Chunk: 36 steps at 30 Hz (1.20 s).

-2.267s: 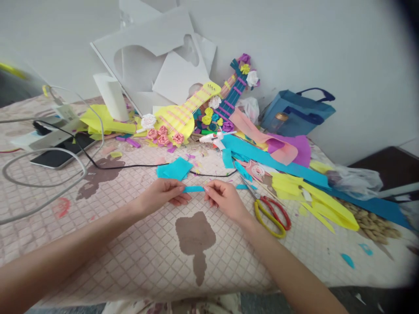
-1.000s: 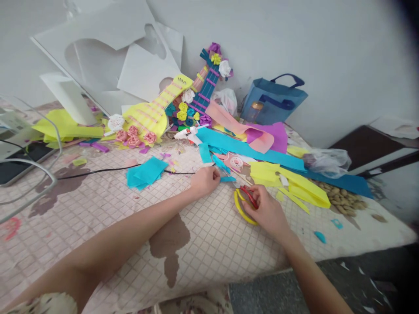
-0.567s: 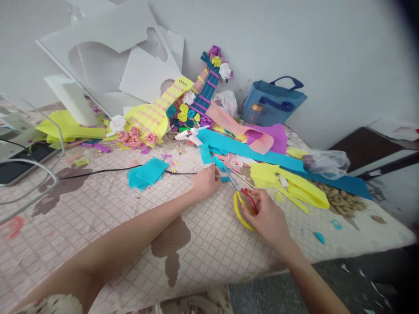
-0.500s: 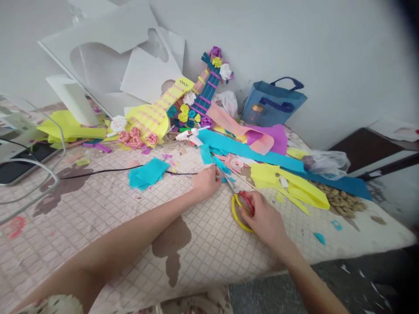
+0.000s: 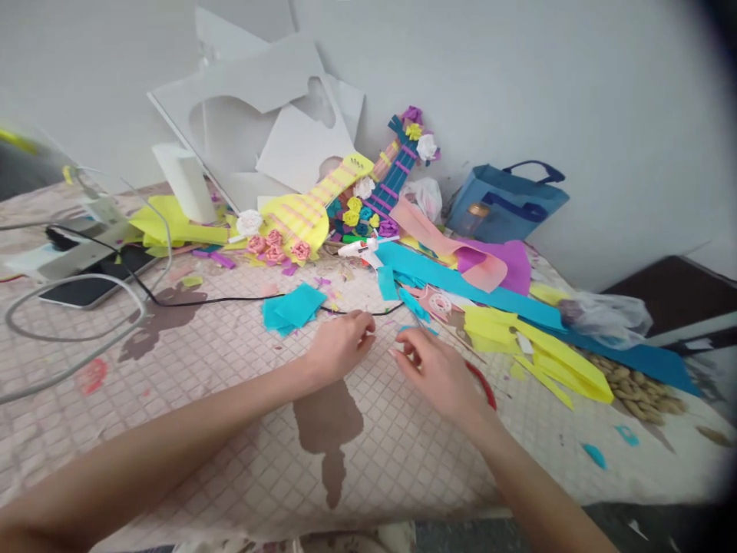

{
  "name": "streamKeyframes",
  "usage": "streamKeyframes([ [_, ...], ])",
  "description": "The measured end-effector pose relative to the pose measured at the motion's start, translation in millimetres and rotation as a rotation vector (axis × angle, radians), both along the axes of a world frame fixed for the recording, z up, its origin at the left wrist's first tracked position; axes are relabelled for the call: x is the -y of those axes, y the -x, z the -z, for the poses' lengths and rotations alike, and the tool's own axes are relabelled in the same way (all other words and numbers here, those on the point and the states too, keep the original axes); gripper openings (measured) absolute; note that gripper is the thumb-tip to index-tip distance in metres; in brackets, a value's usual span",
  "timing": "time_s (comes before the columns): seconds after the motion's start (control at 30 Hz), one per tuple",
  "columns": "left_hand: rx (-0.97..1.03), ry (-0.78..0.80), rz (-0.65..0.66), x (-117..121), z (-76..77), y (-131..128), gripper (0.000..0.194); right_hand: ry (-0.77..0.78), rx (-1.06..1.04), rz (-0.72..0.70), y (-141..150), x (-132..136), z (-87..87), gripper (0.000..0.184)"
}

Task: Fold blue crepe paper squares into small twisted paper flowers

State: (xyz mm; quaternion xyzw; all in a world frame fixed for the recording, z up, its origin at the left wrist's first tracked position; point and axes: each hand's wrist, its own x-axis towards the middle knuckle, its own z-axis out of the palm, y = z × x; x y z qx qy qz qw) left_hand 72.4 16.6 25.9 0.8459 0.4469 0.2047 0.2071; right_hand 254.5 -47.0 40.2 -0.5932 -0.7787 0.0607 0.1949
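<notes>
My left hand (image 5: 341, 347) is above the checked tablecloth with its fingers curled together. Whatever it may hold is hidden. Beside it, a small stack of turquoise crepe paper pieces (image 5: 293, 309) lies on the cloth. To the right, my right hand (image 5: 441, 375) has bent fingers, with a gap between thumb and forefinger and nothing visible there. The scissors (image 5: 484, 385) lie partly hidden behind that hand; a red handle loop shows. Beyond both hands are a white glue gun (image 5: 360, 249) and a long turquoise crepe paper strip (image 5: 472, 284).
A yellow paper guitar (image 5: 299, 219) and a blue one (image 5: 397, 180) lean at the back. Yellow crepe paper (image 5: 553, 353), peanuts (image 5: 639, 392) and a blue bag (image 5: 507, 203) are on the right. Cables and a phone (image 5: 97, 280) lie left; a black cord crosses the middle.
My right hand has let go of the scissors, which now lie by it on the table. Both hands have come closer together and nearer me. The view has turned a little left.
</notes>
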Motion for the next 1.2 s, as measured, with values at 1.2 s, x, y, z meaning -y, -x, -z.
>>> streamKeyframes([
  [1.2, -0.061, -0.290, 0.157, -47, 21.7, 135, 0.017, 0.175, -0.213, -0.409, 96, -43, 46.8, 0.007],
])
